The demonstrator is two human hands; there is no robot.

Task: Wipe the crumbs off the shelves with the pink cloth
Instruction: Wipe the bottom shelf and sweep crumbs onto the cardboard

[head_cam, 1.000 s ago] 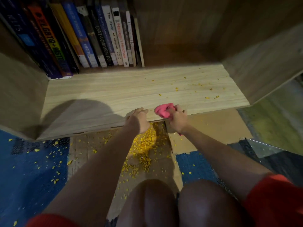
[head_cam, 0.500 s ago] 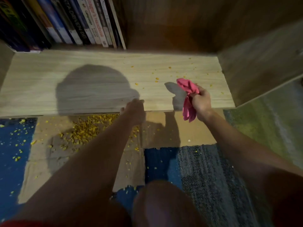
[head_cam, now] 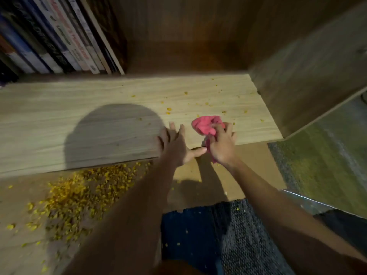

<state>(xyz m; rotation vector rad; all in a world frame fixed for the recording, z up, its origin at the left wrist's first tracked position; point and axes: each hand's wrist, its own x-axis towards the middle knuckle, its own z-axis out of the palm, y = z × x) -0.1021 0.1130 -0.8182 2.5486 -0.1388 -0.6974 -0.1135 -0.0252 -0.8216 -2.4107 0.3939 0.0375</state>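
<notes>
We see the right hand (head_cam: 222,147) gripping the pink cloth (head_cam: 205,126), its fingers (head_cam: 228,130) curled over the bunched fabric. The cloth sits on the wooden shelf (head_cam: 79,108) near the front edge, in the right half, and a bit of it hangs below the hand. Just beside it, our left hand (head_cam: 176,145) lies open on the shelf's front edge, fingers (head_cam: 172,128) straight and spread, thumb reaching toward the right hand. Scattered yellow crumbs (head_cam: 168,110) dot the shelf beyond and to the right of the cloth. A thick pile of crumbs (head_cam: 79,195) lies on the cardboard (head_cam: 248,165) below the shelf, left of our arms. Books (head_cam: 59,36) lean at the back left.
</notes>
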